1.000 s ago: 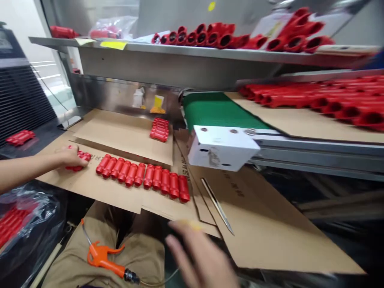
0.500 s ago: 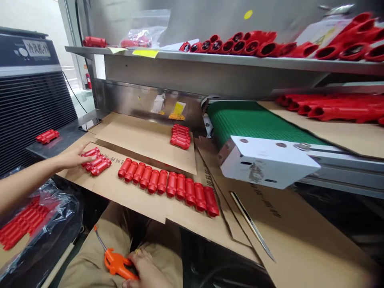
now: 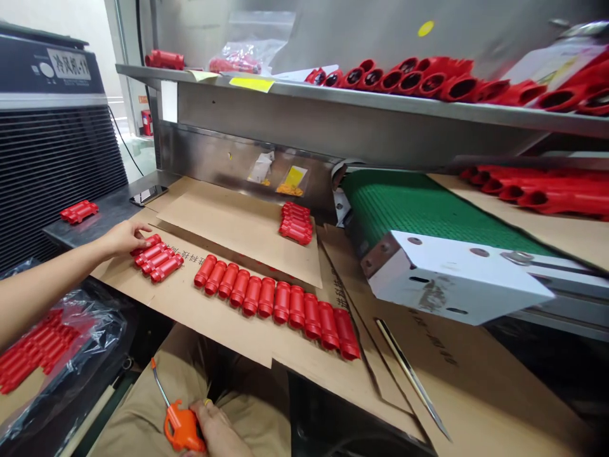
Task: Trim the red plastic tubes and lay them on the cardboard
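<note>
My left hand [image 3: 127, 238] reaches over the cardboard at the left, fingertips closed on the nearest red plastic tube [image 3: 149, 244] of a small group. Other red tubes [image 3: 166, 266] of that group lie side by side against it. To their right runs a slanting row of several red tubes [image 3: 266, 297], all parallel. Low in the view, over my lap, my right hand [image 3: 216, 428] is wrapped around an orange air blow gun [image 3: 183, 428]. Its thin metal nozzle with an orange tip points up and away from me.
A stack of red tubes [image 3: 295, 223] sits on a raised cardboard sheet [image 3: 238, 225]. Rightward are a pointed blade [image 3: 413, 381] and a green conveyor [image 3: 394, 200] with a white metal end. A steel shelf [image 3: 295, 92] overhangs the back. Bagged red tubes [image 3: 38, 349] lie lower left.
My left hand has drawn its fingers in at the far-left tube of the small group. My right hand still holds the blow gun, now tilted slightly differently. The whole view has shifted a little.
</note>
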